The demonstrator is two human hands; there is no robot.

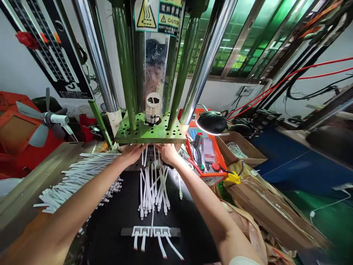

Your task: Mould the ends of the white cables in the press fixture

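Observation:
Both my arms reach forward under the green perforated press plate point(150, 133) of a vertical moulding machine. My left hand point(133, 152) and my right hand point(167, 151) sit side by side at the mould area, fingers curled down among white cable ends; what they grip is hidden. A bundle of white cables point(153, 189) hangs from the mould toward me over the black table point(116, 224). Nearer me lies a grey metal bar point(151, 232) with several white moulded connectors on it.
A large pile of white cable pieces point(79, 176) lies at the left. An orange control box point(205, 154) with a red button, a black lamp point(211, 122) and cardboard boxes point(239, 149) stand at the right. A fan point(45, 119) sits at the far left.

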